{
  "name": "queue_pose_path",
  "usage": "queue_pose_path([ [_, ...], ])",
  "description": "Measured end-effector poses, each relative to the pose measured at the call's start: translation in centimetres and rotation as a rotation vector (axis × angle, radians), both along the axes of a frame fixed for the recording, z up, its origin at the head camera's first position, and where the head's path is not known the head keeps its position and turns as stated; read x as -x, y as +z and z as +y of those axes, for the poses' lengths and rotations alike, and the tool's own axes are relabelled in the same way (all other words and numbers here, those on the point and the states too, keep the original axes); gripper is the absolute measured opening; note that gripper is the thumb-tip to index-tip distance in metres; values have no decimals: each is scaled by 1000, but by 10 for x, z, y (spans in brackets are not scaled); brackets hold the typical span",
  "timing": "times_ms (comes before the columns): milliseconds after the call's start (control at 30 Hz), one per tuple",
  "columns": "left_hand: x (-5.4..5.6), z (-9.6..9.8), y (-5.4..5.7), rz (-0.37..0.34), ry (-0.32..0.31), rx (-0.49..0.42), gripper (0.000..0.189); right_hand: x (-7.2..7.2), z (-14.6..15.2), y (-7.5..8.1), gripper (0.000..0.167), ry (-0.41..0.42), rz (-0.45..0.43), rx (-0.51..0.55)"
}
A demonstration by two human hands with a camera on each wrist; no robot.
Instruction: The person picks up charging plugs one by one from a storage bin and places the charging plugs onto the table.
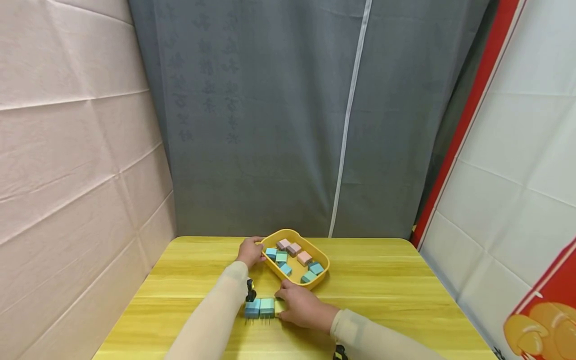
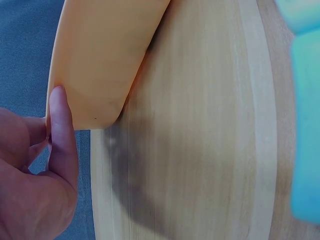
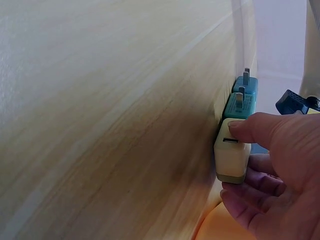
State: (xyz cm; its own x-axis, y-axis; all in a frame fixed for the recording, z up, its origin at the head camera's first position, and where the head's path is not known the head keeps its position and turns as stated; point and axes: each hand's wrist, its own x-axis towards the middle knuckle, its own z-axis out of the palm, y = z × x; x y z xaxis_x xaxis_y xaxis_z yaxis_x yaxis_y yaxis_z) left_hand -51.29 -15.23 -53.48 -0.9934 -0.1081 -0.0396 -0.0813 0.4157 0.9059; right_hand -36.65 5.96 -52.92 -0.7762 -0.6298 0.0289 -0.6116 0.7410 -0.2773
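In the head view my left hand (image 1: 250, 251) grips the left end of a yellow tray (image 1: 288, 233), which holds several pink, blue and green plug chargers (image 1: 304, 258). The left wrist view shows the thumb along the outer wall of the tray (image 2: 105, 55), its fingers partly hidden behind the rim. Nearer the front, my right hand (image 1: 306, 306) pinches a pale yellow charger (image 3: 232, 160) with a dark slot in its face. That charger is at the right end of a row, beside a green charger (image 1: 267, 308) and a blue charger (image 1: 252, 308), whose metal prongs point toward me.
The wood-grain table (image 1: 382, 300) has its far edge against a grey curtain (image 1: 270, 150). Pale cloth (image 1: 81, 175) hangs along the left, and a white sheet with red parts (image 1: 508, 150) stands at the right.
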Motion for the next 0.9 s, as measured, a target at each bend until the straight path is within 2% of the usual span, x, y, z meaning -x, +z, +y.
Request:
queue_pose_path([
  [267,-2,0,1,-8,1,-4,42,2,0,-6,49,-2,-16,1],
  [567,1,-1,1,-3,3,-8,40,1,-2,-3,51,-12,-19,-3],
  [900,-1,0,2,-5,2,-14,40,-4,2,1,54,-16,-22,75],
])
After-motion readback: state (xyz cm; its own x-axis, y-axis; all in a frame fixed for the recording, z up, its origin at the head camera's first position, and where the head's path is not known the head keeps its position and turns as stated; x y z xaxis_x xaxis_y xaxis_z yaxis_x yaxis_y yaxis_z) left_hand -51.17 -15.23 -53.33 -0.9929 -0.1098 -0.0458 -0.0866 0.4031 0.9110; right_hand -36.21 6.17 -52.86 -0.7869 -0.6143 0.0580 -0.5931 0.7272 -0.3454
